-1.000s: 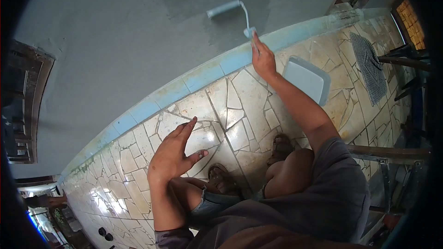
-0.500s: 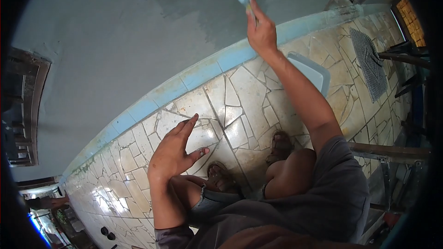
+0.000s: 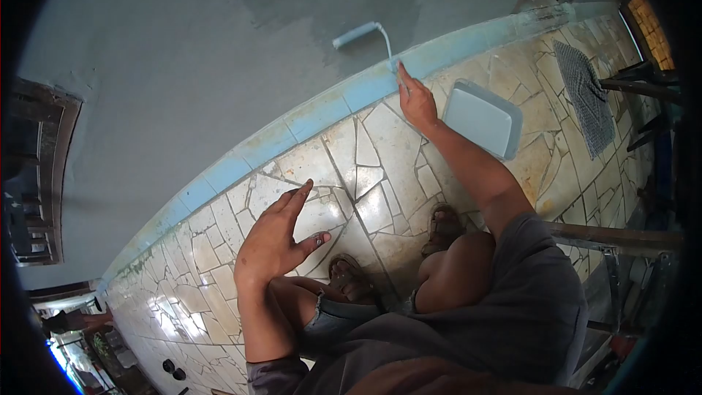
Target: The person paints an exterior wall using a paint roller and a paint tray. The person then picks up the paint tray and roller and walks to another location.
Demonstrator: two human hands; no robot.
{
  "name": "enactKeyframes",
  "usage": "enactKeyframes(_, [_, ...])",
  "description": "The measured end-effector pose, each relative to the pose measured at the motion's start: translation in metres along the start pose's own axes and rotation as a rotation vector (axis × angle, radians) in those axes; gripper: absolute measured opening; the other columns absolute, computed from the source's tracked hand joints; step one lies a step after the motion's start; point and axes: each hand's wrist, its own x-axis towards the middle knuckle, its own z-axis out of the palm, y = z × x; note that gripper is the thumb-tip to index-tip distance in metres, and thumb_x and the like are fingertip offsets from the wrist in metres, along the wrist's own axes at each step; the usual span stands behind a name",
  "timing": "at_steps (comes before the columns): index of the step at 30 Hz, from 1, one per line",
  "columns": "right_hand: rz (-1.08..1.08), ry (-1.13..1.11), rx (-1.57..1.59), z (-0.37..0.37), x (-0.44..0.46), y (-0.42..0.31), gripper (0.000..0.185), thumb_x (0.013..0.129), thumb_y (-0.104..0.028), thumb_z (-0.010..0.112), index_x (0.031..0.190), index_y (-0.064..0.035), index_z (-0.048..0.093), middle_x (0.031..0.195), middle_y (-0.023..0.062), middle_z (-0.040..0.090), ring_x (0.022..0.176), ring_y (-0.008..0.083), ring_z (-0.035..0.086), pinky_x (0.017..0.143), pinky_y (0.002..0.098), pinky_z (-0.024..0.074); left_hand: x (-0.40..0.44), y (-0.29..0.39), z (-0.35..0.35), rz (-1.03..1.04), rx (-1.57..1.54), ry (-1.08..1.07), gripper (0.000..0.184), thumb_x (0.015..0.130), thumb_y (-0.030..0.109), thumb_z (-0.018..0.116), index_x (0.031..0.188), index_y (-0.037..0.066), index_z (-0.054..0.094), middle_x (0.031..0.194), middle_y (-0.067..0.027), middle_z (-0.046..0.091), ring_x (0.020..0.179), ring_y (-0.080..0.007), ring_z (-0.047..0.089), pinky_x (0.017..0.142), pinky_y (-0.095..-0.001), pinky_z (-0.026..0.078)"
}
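Note:
A paint roller (image 3: 357,34) with a pale sleeve and a bent wire frame lies against the grey wall (image 3: 197,80), low down near the blue tile skirting (image 3: 314,115). Its handle is in my right hand (image 3: 419,104), which is closed around it. Darker, wet-looking patches surround the roller on the wall. My left hand (image 3: 274,241) is held over the floor with fingers stretched out and thumb apart, holding nothing. To the right of my right hand and forearm, a shallow tray (image 3: 479,118) with pale content rests on the stone floor.
A checked cloth (image 3: 585,99) lies on the floor (image 3: 380,146) at the right. Dark wooden furniture (image 3: 614,237) stands at the right edge. On the left are a framed window (image 3: 55,175) and two small dark round objects (image 3: 174,370). My sandalled feet (image 3: 351,278) are below my hands.
The roller went up the wall, partly out of view, then came back down with my right hand. More of the tray shows now than half a second ago. My left hand stayed almost still.

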Motion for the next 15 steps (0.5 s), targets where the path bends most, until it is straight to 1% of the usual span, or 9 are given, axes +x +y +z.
enactKeyframes(1, [0.046,-0.074,-0.060,0.001,-0.005,0.004,0.064,0.107,-0.015,0.059,0.167,-0.0259,0.041,0.116,0.0266,0.073,0.106,0.0497,0.070,0.093,0.0532,0.0563,0.001,0.003,0.000,0.006,0.006,0.003,0.094,0.088,0.038,0.086,0.164,0.004,0.041,0.149,-0.0271,0.059,0.137,-0.0471,0.058,0.112,-0.0487,0.050])
enactKeyframes(2, [0.045,-0.067,-0.059,0.001,-0.008,0.009,0.064,0.107,-0.015,0.059,0.167,-0.0259,0.041,0.116,0.0266,0.073,0.106,0.0497,0.070,0.093,0.0532,0.0563,0.002,0.006,-0.001,-0.002,0.014,-0.007,0.095,0.088,0.038,0.086,0.164,0.005,0.041,0.150,-0.0271,0.058,0.137,-0.0472,0.058,0.112,-0.0487,0.050])
enactKeyframes(4, [0.093,-0.195,-0.067,0.000,-0.016,0.021,0.063,0.108,-0.018,0.058,0.167,-0.0267,0.040,0.116,0.0273,0.073,0.107,0.0503,0.069,0.093,0.0552,0.0554,0.001,0.009,-0.002,-0.011,0.025,-0.015,0.095,0.088,0.039,0.086,0.164,0.005,0.041,0.150,-0.0271,0.058,0.137,-0.0473,0.058,0.113,-0.0487,0.050])
enactKeyframes(5, [0.091,-0.191,-0.065,0.001,-0.022,0.027,0.063,0.108,-0.018,0.058,0.167,-0.0267,0.040,0.116,0.0273,0.073,0.107,0.0503,0.069,0.093,0.0552,0.0554,0.000,0.009,-0.001,-0.004,0.022,-0.010,0.095,0.088,0.039,0.087,0.164,0.005,0.040,0.150,-0.0271,0.058,0.137,-0.0473,0.058,0.113,-0.0488,0.050])
enactKeyframes(7, [0.077,-0.124,0.004,0.006,-0.035,0.041,0.059,0.109,-0.023,0.056,0.166,-0.0304,0.042,0.110,0.0278,0.073,0.103,0.0509,0.069,0.091,0.0571,0.0557,-0.004,0.008,-0.001,0.002,0.025,-0.003,0.096,0.088,0.039,0.087,0.164,0.005,0.040,0.150,-0.0272,0.058,0.138,-0.0473,0.058,0.113,-0.0488,0.050])
enactKeyframes(11, [0.006,-0.029,0.064,0.009,-0.038,0.059,0.059,0.110,-0.022,0.056,0.166,-0.0291,0.041,0.110,0.0275,0.074,0.104,0.0512,0.069,0.092,0.0573,0.0554,-0.009,0.002,-0.001,-0.028,0.003,0.032,0.096,0.088,0.039,0.087,0.164,0.004,0.041,0.149,-0.0277,0.059,0.137,-0.0472,0.058,0.113,-0.0484,0.050])
enactKeyframes(14, [-0.002,0.010,0.087,0.004,-0.018,0.050,0.059,0.110,-0.022,0.056,0.166,-0.0277,0.041,0.110,0.0269,0.074,0.104,0.0512,0.069,0.092,0.0574,0.0553,-0.006,0.003,-0.001,-0.026,0.010,0.034,0.096,0.088,0.038,0.087,0.164,0.004,0.041,0.148,-0.0280,0.059,0.136,-0.0472,0.058,0.113,-0.0481,0.050])
enactKeyframes(15, [0.004,0.004,0.091,0.000,-0.009,0.045,0.058,0.110,-0.020,0.056,0.166,-0.0256,0.042,0.122,0.0279,0.071,0.111,0.0505,0.069,0.095,0.0551,0.0552,-0.004,0.004,-0.002,-0.021,0.027,0.025,0.095,0.088,0.038,0.087,0.164,0.004,0.041,0.148,-0.0282,0.059,0.136,-0.0473,0.058,0.113,-0.0480,0.050])
